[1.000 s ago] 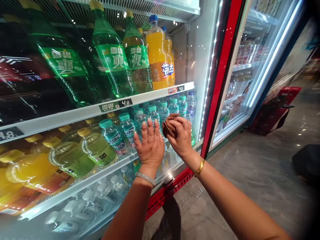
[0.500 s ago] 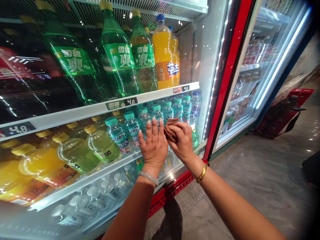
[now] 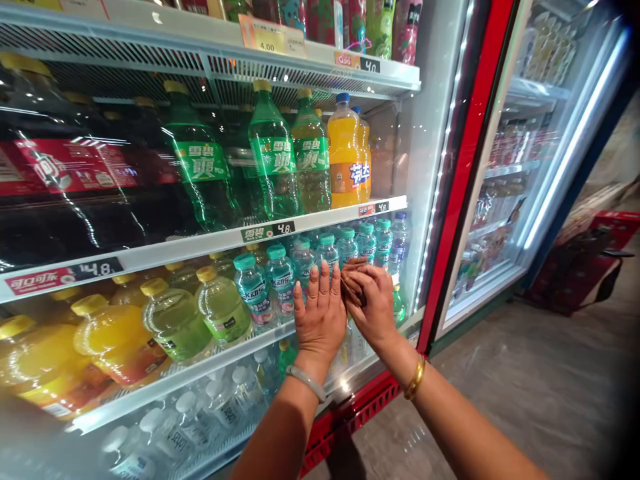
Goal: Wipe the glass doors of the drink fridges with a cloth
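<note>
My left hand (image 3: 321,317) lies flat with fingers stretched upward against the glass door (image 3: 385,143) of a drinks fridge. Close beside it, my right hand (image 3: 374,303) is closed round a crumpled brown cloth (image 3: 353,280) pressed to the same glass. Part of the cloth is hidden behind my fingers. Behind the glass, just past my hands, stands a row of clear bottles with teal caps (image 3: 254,293). A pale bangle (image 3: 306,385) circles my left wrist and a gold one (image 3: 416,378) my right.
Green soda bottles (image 3: 274,157) and orange soda (image 3: 344,157) fill the shelf above; yellow juice bottles (image 3: 113,340) stand lower left. The red door frame (image 3: 467,133) runs up on my right, with a second fridge (image 3: 505,173) beyond. Red items (image 3: 580,267) stand on the floor.
The view has tilted up and shifted left, so the upper shelf's price tags now show. My left hand is still flat and my right still grips the cloth, both against the glass.
</note>
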`<state>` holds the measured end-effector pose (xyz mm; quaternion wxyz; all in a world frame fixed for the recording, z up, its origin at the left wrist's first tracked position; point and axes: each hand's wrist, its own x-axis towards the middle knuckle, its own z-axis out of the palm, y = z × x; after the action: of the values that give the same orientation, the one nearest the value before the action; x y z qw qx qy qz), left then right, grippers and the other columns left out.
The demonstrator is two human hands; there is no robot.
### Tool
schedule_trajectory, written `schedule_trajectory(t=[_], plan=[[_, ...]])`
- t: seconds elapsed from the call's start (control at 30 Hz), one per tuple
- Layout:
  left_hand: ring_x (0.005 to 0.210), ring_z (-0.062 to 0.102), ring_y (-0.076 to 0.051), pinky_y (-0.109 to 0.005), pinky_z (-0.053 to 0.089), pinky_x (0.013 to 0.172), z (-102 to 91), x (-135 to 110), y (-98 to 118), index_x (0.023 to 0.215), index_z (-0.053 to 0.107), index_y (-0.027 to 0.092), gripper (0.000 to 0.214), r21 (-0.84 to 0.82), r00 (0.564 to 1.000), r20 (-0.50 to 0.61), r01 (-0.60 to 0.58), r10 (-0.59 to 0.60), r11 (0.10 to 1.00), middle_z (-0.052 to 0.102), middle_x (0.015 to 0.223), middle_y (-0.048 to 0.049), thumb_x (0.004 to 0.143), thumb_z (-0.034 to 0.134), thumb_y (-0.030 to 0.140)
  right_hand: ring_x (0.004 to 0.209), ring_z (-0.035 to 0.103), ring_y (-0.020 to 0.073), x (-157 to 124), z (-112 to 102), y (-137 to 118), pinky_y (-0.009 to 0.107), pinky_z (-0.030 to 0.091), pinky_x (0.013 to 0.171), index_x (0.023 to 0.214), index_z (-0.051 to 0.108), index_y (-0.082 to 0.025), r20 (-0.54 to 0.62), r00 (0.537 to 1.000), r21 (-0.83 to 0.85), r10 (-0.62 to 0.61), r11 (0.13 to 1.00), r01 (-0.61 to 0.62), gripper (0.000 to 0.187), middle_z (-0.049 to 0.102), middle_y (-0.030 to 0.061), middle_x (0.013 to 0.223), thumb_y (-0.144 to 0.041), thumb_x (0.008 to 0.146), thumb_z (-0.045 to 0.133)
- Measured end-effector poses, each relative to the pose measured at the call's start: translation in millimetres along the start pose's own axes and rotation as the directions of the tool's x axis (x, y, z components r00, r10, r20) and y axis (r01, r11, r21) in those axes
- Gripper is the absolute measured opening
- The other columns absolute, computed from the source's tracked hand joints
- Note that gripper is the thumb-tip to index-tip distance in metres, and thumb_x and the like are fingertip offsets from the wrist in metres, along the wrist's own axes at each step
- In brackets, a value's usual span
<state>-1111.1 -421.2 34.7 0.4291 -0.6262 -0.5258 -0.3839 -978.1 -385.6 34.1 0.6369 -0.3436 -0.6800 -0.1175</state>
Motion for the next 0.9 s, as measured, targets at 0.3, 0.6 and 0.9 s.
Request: schedule_trajectory(t=[0.3, 0.6, 0.9], plan=[[0.162, -0.002, -0.019, -0.048, -0.008, 0.133, 4.3, -8.3, 4.5, 0.166, 0.023, 0.019, 0.075, -0.027, 1.000, -0.005, 0.003, -0.003, 1.000, 0.020, 0.171, -0.0079, 0.098, 0.055, 0.021, 0.118, 0.054, 0.0266, -18.3, -5.7, 23.9, 0.054, 0.047, 0.102, 0.125, 0.058, -0.025, -0.146, 0.982, -0.053, 0.119, 0.990, -0.128, 0.039, 0.059, 0.0087, 0.119, -0.022, 0.086, 0.061], [0.162, 0.004, -0.021, -0.049, -0.005, 0.134, -3.4, -12.1, 1.2, 0.166, 0.021, 0.014, 0.075, -0.085, 0.998, 0.057, -0.018, 0.023, 0.996, 0.026, 0.170, -0.0110, 0.098, 0.052, 0.019, 0.124, 0.053, 0.0270, -21.3, 0.9, 12.7, 0.054, 0.044, 0.108, 0.126, 0.058, -0.028, -0.098, 0.988, -0.033, 0.121, 0.992, -0.125, 0.039, 0.059, 0.0081, 0.124, -0.027, 0.087, 0.065], [0.163, 0.007, -0.019, -0.039, 0.009, 0.135, -23.6, -40.7, -19.1, 0.165, 0.024, 0.008, 0.070, -0.117, 0.991, 0.083, -0.091, 0.101, 0.989, 0.030, 0.170, -0.0090, 0.099, 0.045, 0.019, 0.115, 0.057, 0.0251, -61.6, 21.3, -34.1, 0.047, 0.048, 0.099, 0.125, 0.060, -0.028, -0.026, 0.998, -0.021, 0.050, 0.999, -0.050, 0.034, 0.058, 0.0081, 0.122, -0.034, 0.092, 0.062]])
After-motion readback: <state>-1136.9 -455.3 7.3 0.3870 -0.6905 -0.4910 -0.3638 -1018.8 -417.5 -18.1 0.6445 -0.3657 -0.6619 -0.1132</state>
